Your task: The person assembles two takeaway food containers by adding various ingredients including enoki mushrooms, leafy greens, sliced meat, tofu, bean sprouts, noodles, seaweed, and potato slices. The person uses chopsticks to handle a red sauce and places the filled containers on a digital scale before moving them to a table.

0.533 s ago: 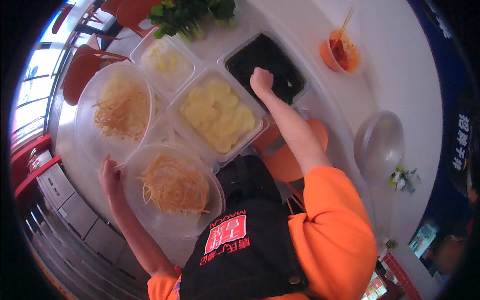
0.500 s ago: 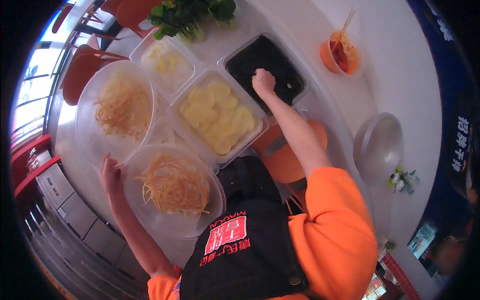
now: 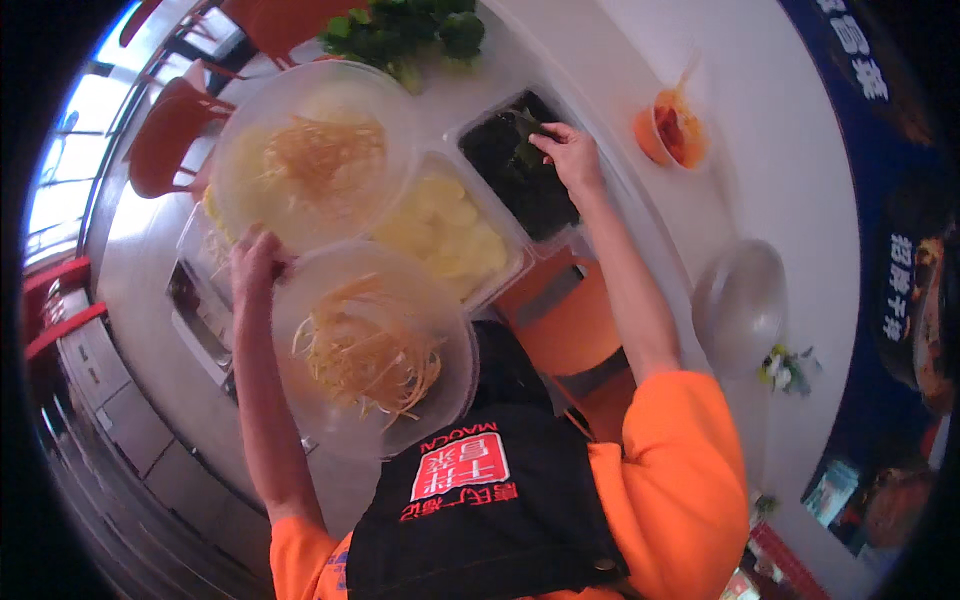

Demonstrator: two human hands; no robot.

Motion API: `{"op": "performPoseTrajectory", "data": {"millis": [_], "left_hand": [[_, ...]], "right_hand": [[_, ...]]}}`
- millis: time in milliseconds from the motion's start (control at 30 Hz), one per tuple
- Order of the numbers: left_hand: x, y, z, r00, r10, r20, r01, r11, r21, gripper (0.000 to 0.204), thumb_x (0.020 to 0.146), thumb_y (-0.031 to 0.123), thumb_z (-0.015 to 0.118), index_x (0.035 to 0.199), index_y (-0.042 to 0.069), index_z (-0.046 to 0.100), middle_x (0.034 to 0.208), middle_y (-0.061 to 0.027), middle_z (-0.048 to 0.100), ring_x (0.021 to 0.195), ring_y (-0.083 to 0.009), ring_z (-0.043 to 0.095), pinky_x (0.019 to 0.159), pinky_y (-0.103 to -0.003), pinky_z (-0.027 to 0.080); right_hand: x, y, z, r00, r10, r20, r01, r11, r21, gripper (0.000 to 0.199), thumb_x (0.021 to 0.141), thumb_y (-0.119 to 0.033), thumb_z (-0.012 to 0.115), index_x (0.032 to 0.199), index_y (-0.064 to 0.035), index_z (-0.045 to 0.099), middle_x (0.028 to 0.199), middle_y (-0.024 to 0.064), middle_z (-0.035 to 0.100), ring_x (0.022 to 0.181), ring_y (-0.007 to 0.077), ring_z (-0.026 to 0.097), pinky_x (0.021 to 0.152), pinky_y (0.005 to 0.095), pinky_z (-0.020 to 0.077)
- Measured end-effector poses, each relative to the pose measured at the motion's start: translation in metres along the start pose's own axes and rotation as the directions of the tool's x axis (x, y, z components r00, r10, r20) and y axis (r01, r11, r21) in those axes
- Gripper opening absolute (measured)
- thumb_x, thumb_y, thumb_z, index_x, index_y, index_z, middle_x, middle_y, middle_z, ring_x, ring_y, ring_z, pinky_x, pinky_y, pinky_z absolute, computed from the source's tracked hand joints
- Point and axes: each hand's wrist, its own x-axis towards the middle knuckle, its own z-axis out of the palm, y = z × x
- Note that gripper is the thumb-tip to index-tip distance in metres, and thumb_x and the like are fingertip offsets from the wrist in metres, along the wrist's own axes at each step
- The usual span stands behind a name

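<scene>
My left hand point(image 3: 258, 258) is closed where the rims of two clear round bowls meet, gripping them. The upper bowl point(image 3: 235, 150) hangs over the containers; the lower bowl point(image 3: 455, 385) is close to my apron. Pale yellow strips point(image 3: 325, 150) lie in the upper one, and similar strips point(image 3: 375, 350) in the lower. Between the fingers of my right hand point(image 3: 570, 160) is a dark green leafy piece point(image 3: 528, 125), possibly seaweed, lifted above a rectangular container of dark green leaves point(image 3: 510, 185). Beside that stands a tub of pale yellow round slices point(image 3: 455, 235), partly behind the bowls.
Leafy greens point(image 3: 405, 40) lie at the far edge. An orange-rimmed cup of red sauce point(image 3: 672, 130) with sticks stands to the right, and a metal bowl point(image 3: 740, 305) nearer. An orange chair point(image 3: 560, 310) is beneath the table edge; more containers point(image 3: 195, 310) show at left.
Both bowls have moved up and to the right with my left hand, the upper one now over the containers. My right hand has risen out of the dark container with a leafy piece.
</scene>
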Motion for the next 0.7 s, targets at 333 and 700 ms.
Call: {"op": "performPoseTrajectory", "data": {"millis": [333, 700], "left_hand": [[-0.018, 0.003, 0.017, 0.997, 0.066, 0.035, -0.065, 0.998, -0.012, 0.054, 0.076, 0.008, 0.052, 0.127, -0.008, 0.045, 0.064, -0.0105, 0.059, 0.042, -0.0151, 0.054, 0.039, -0.026, 0.04], [-0.035, -0.033, -0.035, 0.987, 0.011, -0.16, -0.029, 0.993, -0.111, 0.05, 0.082, 0.012, 0.052, 0.128, -0.008, 0.045, 0.065, -0.0028, 0.049, 0.044, -0.012, 0.047, 0.038, -0.025, 0.033]], "right_hand": [[-0.004, -0.051, 0.094, 0.86, -0.498, 0.115, 0.509, 0.854, -0.107, 0.032, 0.084, -0.022, 0.07, 0.108, 0.0, 0.067, 0.097, 0.0117, 0.07, 0.087, 0.016, 0.064, 0.082, 0.0283, 0.0492], [0.017, 0.201, 0.055, 0.931, -0.272, 0.242, 0.28, 0.11, -0.954, 0.015, 0.08, -0.014, 0.059, 0.082, -0.0035, 0.07, 0.092, 0.0141, 0.069, 0.095, 0.031, 0.061, 0.084, 0.0418, 0.0472]]}}
